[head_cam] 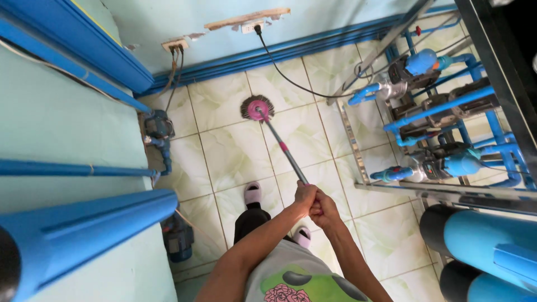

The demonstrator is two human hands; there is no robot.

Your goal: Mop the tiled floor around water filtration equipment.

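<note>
View from above my own two hands on one mop. My left hand (305, 196) is wrapped around the upper end of the mop handle (284, 150), fingers closed fast on it; my right hand (323, 208) is clamped on the same handle just below and behind the left, the two hands touching one another. The handle is one grey pole with one pink collar partway along; it slants away from me, up and to the left, to one round mop head (257, 108), pink at the hub and dark at the fringe, which lies flat on the tiled floor (235, 156) near the far wall. Two feet in pale slippers: one (253, 193) forward, left of my hands; one (302, 237) partly hidden under my right forearm. Two wall sockets: one (175, 45) at left with cables hanging from it, one (253, 26) at centre with one black cord (291, 83) that runs rightward toward the metal frame (358, 151). Inside that frame, blue pipes and three pump units that I can count, stacked from far to near (442, 112). At lower right, two large blue cylinders (481, 240); at left, large blue pipes (84, 223) over one small pump (159, 127) on the floor.
</note>
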